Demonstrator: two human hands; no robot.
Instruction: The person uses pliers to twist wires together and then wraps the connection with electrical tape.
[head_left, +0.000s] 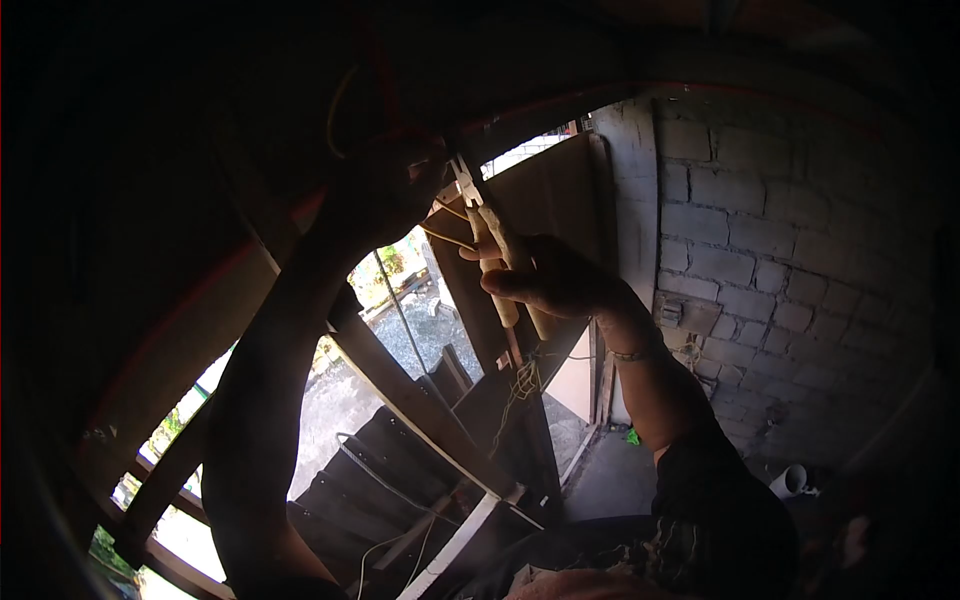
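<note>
In my right hand (545, 280) is a pair of pliers (467, 186) with long pale handles, their jaws pointing up at a dark beam. The fingers wrap around the handles, which are slightly apart. Raised on the other side, my left hand (395, 195) is deep in shadow beside the plier jaws. Its fingers look closed around a yellow wire (448, 238), which comes out below the hand toward the pliers. Whether the jaws bite on the wire is too dark to see. A thin tangle of yellow wire (524, 380) hangs below the handles.
A concrete block wall (745, 225) with an electrical box (672, 314) stands to the right. Wooden beams (410, 400) and dark corrugated sheets (385, 465) lie below. A white pipe (789, 482) sits at lower right. Daylight comes through openings on the left.
</note>
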